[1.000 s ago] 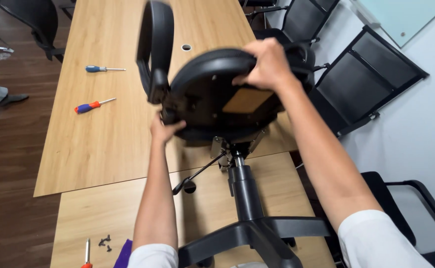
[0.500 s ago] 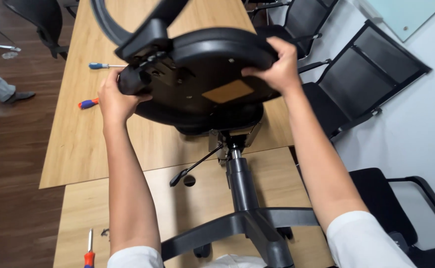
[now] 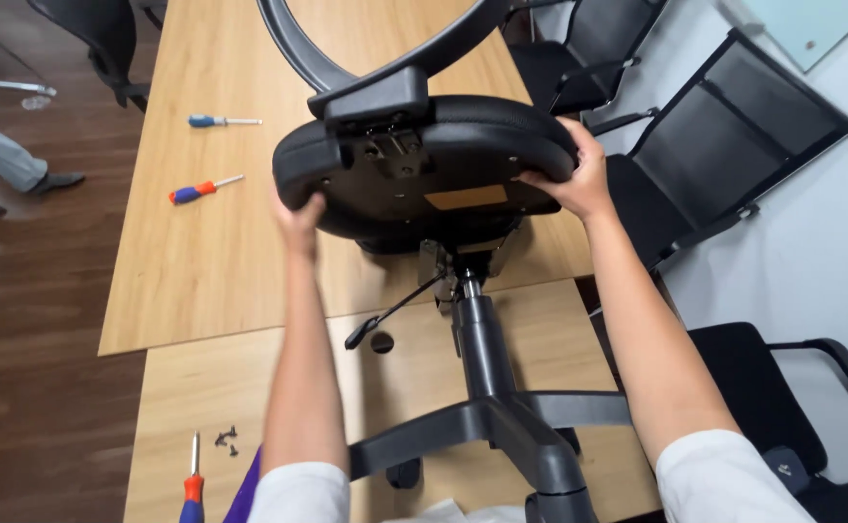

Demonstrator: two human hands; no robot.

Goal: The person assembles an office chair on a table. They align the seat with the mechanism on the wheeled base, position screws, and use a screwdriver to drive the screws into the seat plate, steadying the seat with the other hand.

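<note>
A black office chair lies tipped on a wooden table point(image 3: 211, 281), its seat underside point(image 3: 424, 174) facing me. My left hand point(image 3: 298, 208) grips the seat's left edge. On the seat's right edge, my right hand point(image 3: 579, 174) holds the rim. A curved black back frame point(image 3: 347, 58) rises from a bracket at the seat's top. The gas column point(image 3: 477, 339) runs down to the star base point(image 3: 511, 436) near my chest. A thin lever point(image 3: 395, 310) sticks out under the seat.
Two screwdrivers point(image 3: 206, 189) lie on the far table at left, a third point(image 3: 192, 475) beside several small black screws point(image 3: 226, 441) at lower left. Black chairs point(image 3: 724, 136) stand along the right wall. A person's leg and shoe point(image 3: 17, 165) show at far left.
The seat has rotated, swinging the back frame from the left side up to the top. My left hand moved from beneath the seat to its left edge. My right hand stayed on the rim.
</note>
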